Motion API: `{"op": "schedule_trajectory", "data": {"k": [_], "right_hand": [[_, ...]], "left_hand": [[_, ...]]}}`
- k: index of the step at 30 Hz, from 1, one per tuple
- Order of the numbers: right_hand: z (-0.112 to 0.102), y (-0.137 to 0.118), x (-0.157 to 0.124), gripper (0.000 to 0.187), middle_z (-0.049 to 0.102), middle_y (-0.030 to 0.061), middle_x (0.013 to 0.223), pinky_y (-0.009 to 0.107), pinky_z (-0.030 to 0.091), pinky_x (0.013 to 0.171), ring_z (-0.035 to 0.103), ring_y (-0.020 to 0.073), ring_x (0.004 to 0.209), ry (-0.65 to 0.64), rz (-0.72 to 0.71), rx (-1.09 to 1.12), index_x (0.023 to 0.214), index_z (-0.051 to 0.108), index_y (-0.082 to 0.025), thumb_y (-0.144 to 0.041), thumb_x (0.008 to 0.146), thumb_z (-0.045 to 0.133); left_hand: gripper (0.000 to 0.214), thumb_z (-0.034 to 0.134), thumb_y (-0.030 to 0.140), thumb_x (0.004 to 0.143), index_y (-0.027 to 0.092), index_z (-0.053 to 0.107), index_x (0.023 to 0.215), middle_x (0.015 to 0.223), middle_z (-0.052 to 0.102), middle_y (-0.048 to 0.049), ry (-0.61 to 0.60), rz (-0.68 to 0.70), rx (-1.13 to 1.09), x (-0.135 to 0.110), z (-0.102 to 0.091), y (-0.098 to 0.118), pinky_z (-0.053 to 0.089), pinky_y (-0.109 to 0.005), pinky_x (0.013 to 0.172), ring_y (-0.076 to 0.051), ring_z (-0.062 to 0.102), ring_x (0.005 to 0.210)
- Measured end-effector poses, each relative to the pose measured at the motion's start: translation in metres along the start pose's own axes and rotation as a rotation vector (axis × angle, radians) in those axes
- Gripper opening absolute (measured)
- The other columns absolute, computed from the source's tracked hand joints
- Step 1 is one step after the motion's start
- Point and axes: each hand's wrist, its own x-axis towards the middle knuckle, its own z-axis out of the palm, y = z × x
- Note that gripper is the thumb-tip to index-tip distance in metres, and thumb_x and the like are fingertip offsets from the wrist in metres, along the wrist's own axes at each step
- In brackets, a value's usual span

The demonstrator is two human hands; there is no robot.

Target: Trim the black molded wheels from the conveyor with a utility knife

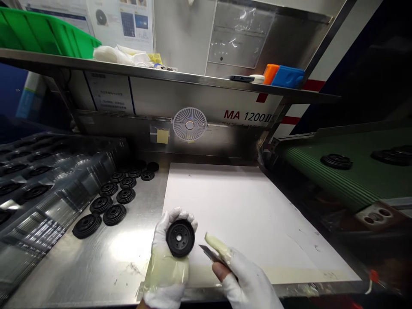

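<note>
A round black plastic wheel with a hole at its centre rests in my left hand, its face turned up toward me. That hand wears a white glove, with yellowish tape around the palm and wrist, and its fingers curl behind the wheel. My right hand, in a white glove with a bare thumb and a taped index finger, grips a utility knife. The blade points left toward the wheel, a short gap apart from it. Both hands are above the front edge of a white sheet.
Several black wheels lie on the metal table at left, beside stacked clear trays. A green conveyor belt carrying more wheels runs at right. A white fan hangs under the shelf, which bears a green bin.
</note>
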Motion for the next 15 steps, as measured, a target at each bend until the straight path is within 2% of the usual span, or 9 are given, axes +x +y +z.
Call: {"op": "schedule_trajectory", "data": {"k": [2, 4, 5, 7, 8, 10, 12, 15], "right_hand": [[-0.004, 0.013, 0.002, 0.037, 0.064, 0.0029, 0.101, 0.026, 0.052, 0.061, 0.062, 0.0174, 0.074, 0.056, 0.04, 0.172, 0.118, 0.056, -0.033, -0.037, 0.081, 0.052], [-0.013, 0.023, 0.003, 0.031, 0.064, 0.002, 0.09, 0.02, 0.046, 0.043, 0.058, 0.0119, 0.055, 0.094, 0.118, 0.376, 0.11, 0.061, -0.031, -0.037, 0.08, 0.055], [-0.02, 0.026, 0.004, 0.026, 0.064, 0.0007, 0.081, 0.019, 0.044, 0.04, 0.054, 0.0102, 0.05, 0.14, 0.151, 0.458, 0.103, 0.064, -0.029, -0.036, 0.08, 0.056], [-0.034, 0.028, 0.007, 0.02, 0.061, -0.001, 0.071, 0.021, 0.048, 0.05, 0.055, 0.0113, 0.054, 0.297, 0.198, 0.531, 0.095, 0.065, -0.026, -0.036, 0.079, 0.058], [-0.041, 0.028, 0.009, 0.021, 0.062, -0.0006, 0.073, 0.024, 0.051, 0.061, 0.058, 0.0135, 0.062, 0.382, 0.215, 0.521, 0.095, 0.064, -0.025, -0.037, 0.079, 0.058], [-0.051, 0.029, 0.014, 0.031, 0.064, 0.0022, 0.089, 0.032, 0.049, 0.082, 0.061, 0.0191, 0.083, 0.497, 0.276, 0.463, 0.106, 0.059, -0.024, -0.038, 0.078, 0.057], [-0.056, 0.034, 0.018, 0.044, 0.062, 0.0049, 0.104, 0.039, 0.041, 0.095, 0.056, 0.0239, 0.103, 0.502, 0.325, 0.427, 0.118, 0.052, -0.022, -0.033, 0.075, 0.055], [-0.055, 0.047, 0.022, 0.059, 0.059, 0.0057, 0.112, 0.043, 0.031, 0.103, 0.049, 0.025, 0.113, 0.477, 0.314, 0.409, 0.124, 0.045, -0.021, -0.023, 0.066, 0.051]], "left_hand": [[0.019, 0.055, 0.026, 0.078, 0.013, 0.061, 0.091, 0.093, 0.065, -0.0101, 0.0, -0.127, -0.057, 0.0, -0.002, 0.003, 0.049, -0.042, 0.084, -0.024, 0.061, 0.092], [0.032, 0.052, 0.028, 0.079, 0.012, 0.057, 0.107, 0.11, 0.061, -0.0162, -0.014, -0.251, -0.083, 0.0, -0.007, 0.006, 0.045, -0.051, 0.087, -0.032, 0.056, 0.105], [0.037, 0.051, 0.028, 0.08, 0.013, 0.053, 0.113, 0.114, 0.059, -0.0175, -0.033, -0.305, -0.097, -0.001, -0.011, 0.008, 0.043, -0.055, 0.088, -0.034, 0.053, 0.108], [0.042, 0.048, 0.026, 0.079, 0.014, 0.049, 0.119, 0.116, 0.058, -0.0177, -0.095, -0.396, -0.126, -0.002, -0.017, 0.011, 0.039, -0.059, 0.089, -0.035, 0.052, 0.11], [0.043, 0.047, 0.025, 0.078, 0.015, 0.048, 0.12, 0.114, 0.059, -0.0175, -0.138, -0.433, -0.142, -0.002, -0.019, 0.012, 0.037, -0.06, 0.09, -0.036, 0.052, 0.109], [0.046, 0.045, 0.024, 0.077, 0.015, 0.046, 0.122, 0.113, 0.059, -0.0175, -0.21, -0.484, -0.172, -0.003, -0.023, 0.014, 0.035, -0.061, 0.091, -0.036, 0.052, 0.109], [0.047, 0.045, 0.023, 0.077, 0.015, 0.045, 0.124, 0.116, 0.058, -0.0182, -0.225, -0.5, -0.189, -0.004, -0.024, 0.015, 0.033, -0.062, 0.091, -0.036, 0.051, 0.11], [0.045, 0.045, 0.024, 0.079, 0.014, 0.047, 0.123, 0.119, 0.056, -0.0186, -0.198, -0.477, -0.186, -0.004, -0.024, 0.016, 0.034, -0.061, 0.091, -0.036, 0.05, 0.111]]}}
